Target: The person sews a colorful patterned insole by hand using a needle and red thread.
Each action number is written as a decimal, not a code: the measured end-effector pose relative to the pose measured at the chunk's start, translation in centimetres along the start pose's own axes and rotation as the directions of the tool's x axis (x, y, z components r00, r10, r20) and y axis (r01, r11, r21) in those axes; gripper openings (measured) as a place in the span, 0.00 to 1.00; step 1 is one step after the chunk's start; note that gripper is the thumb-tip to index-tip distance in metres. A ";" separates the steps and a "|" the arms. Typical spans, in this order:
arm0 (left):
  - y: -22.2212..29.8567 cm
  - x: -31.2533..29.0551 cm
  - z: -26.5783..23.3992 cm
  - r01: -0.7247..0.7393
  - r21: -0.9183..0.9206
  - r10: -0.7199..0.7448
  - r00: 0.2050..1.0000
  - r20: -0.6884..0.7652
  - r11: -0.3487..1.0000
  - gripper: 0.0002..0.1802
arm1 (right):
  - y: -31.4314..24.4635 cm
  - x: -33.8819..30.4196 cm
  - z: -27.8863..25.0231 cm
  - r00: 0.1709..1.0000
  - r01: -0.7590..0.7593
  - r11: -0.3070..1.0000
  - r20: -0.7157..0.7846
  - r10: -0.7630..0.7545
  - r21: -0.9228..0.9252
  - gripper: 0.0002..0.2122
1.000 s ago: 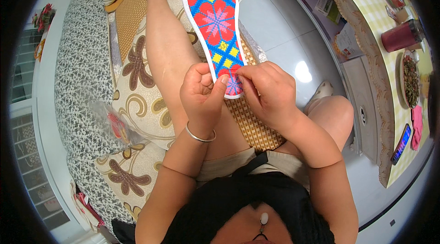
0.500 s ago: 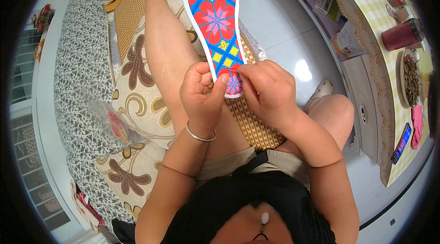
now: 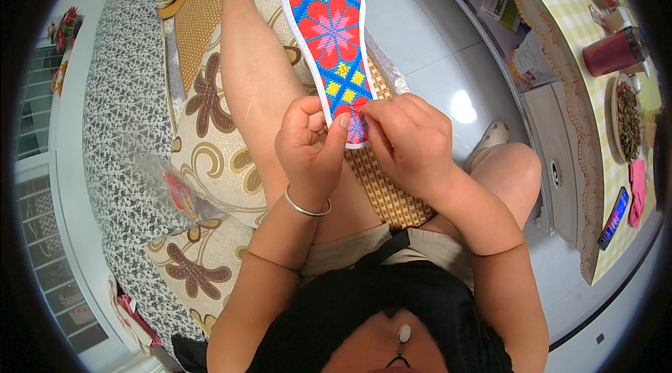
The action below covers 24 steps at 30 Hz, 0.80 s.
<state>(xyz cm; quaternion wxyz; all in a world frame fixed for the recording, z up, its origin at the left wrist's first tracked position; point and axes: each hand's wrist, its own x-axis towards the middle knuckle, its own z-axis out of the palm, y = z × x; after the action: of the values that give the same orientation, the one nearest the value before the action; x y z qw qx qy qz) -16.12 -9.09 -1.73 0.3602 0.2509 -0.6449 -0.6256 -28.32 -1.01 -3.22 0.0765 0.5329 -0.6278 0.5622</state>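
A stitched insole (image 3: 332,35) with red and pink flowers, yellow diamonds, blue lines and a white rim is held out over my lap, its far end cut off by the top of the picture. My left hand (image 3: 308,142) grips its near end from the left, thumb on the patterned face and fingers curled behind. On the opposite side, my right hand (image 3: 413,142) has thumb and forefinger pinched at the insole's right edge. Whatever sits in that pinch is too small or hidden to make out.
Beneath my legs lies a flowered cushion cover (image 3: 203,268) with a woven mat (image 3: 392,198). A clear plastic bag (image 3: 164,187) rests to the left. On the right, a checked tablecloth (image 3: 560,19) carries a maroon cup (image 3: 612,54), a plate of food (image 3: 625,121) and a phone (image 3: 614,219).
The insole has shifted very slightly, its middle a touch to the right. Both hands keep nearly the same place and hold.
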 end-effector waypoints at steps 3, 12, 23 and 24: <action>-0.1 0.0 0.0 0.003 -0.006 -0.003 1.000 -0.001 1.000 0.13 | 0.0 0.0 0.0 1.000 -0.004 1.000 -0.001 0.004 -0.002 0.07; -0.3 -0.1 -0.1 -0.034 0.049 0.034 0.999 0.006 0.998 0.12 | 0.0 0.0 -0.1 1.000 0.013 1.000 0.024 -0.012 -0.018 0.09; -0.9 -0.7 0.2 -0.244 0.460 0.246 0.968 0.056 0.854 0.08 | -0.3 -0.2 0.0 0.997 0.040 0.996 0.075 -0.033 -0.084 0.07; -0.9 -0.7 0.3 -0.277 0.487 0.267 0.959 0.092 0.828 0.08 | -0.3 -0.2 0.0 0.997 0.040 0.996 0.072 -0.033 -0.085 0.06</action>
<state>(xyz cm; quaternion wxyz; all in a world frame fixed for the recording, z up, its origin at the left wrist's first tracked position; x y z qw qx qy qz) -16.00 -8.43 -2.69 0.3628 0.2342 -0.8160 -0.3842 -28.01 -0.81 -3.20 0.0874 0.5600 -0.6439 0.5140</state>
